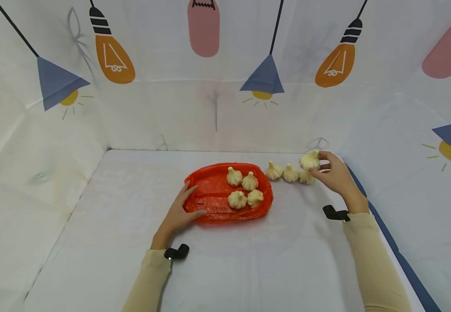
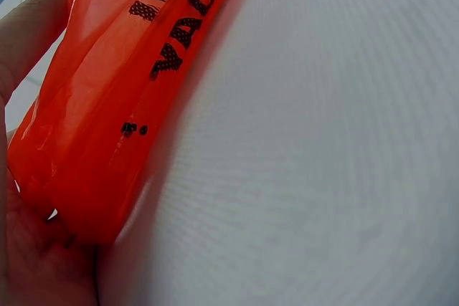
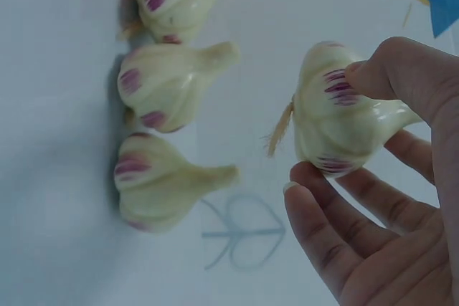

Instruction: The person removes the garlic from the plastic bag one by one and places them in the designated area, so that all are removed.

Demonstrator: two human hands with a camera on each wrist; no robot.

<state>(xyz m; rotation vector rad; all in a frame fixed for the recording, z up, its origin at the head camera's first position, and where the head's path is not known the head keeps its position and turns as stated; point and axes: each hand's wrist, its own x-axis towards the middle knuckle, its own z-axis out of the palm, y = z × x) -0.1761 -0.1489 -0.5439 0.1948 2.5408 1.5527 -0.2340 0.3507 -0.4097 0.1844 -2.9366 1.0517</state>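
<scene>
My right hand (image 1: 335, 173) pinches a garlic bulb (image 3: 333, 116) between thumb and fingers, lifted above the table at the back right. The bulb is cream with purple streaks and a small tuft of roots. Below and left of it, three more garlic bulbs (image 1: 290, 173) lie in a row on the table. At centre sits an oval container covered in red plastic (image 1: 209, 182), holding several garlic bulbs (image 1: 237, 199) at its right side. My left hand (image 1: 178, 212) holds its left end, thumb over the near rim and fingers along the left edge. Black print (image 2: 183, 30) marks the red plastic.
A white cloth covers the table (image 1: 248, 260). Behind it rises a white backdrop (image 1: 163, 108) printed with lamps and bulbs. A blue strip (image 1: 394, 234) runs along the table's right edge. Each wrist carries a small black camera.
</scene>
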